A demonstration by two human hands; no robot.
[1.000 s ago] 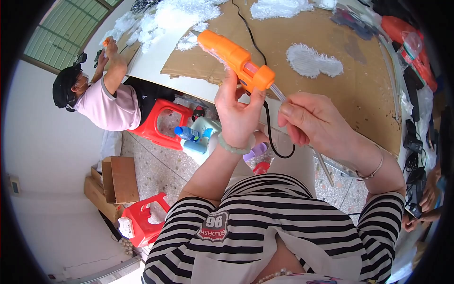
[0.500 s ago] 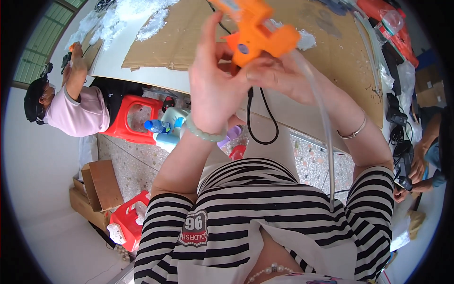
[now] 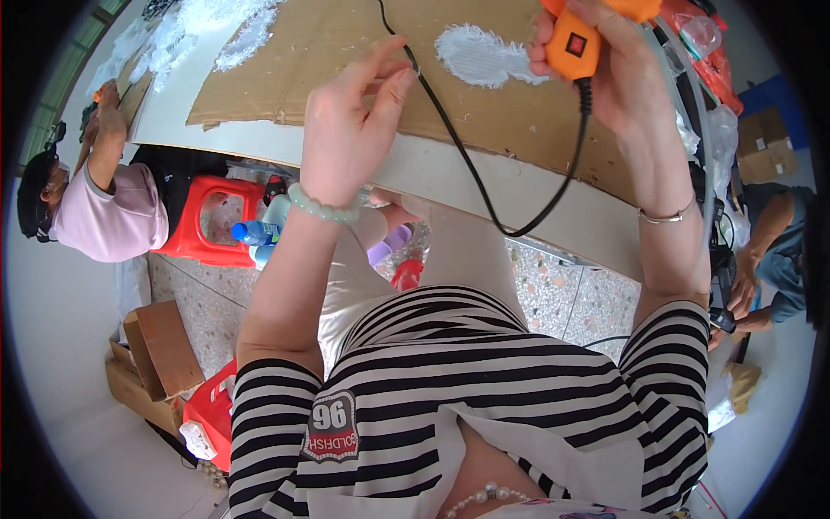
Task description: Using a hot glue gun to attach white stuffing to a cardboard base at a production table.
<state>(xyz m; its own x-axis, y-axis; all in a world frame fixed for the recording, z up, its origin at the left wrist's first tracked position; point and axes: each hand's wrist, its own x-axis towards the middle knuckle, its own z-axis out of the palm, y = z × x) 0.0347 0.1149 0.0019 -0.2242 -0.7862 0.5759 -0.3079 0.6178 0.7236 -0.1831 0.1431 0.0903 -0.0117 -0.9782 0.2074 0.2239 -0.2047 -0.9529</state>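
Note:
At the upper right, my right hand is closed around the handle of an orange glue gun. A red rocker switch sits on the handle's end, and the gun's front is cut off by the frame's top edge. Its black cord hangs in a loop over the table's front edge and rises past my left fingers. My left hand hovers over the cardboard, fingers loosely apart, holding nothing that I can see. Between the hands lies a white, shaggy, sole-shaped piece on the cardboard sheet.
White fluffy material is heaped at the far left. A co-worker in pink works there near a red stool; another person's hands show at the right. A translucent strand runs beside my right forearm. Cardboard boxes stand lower left.
My hands, earlier together around the glue gun, have parted. The right hand has carried the gun to the upper right; the left has let go and moved left. The white sole-shaped piece now shows more fully.

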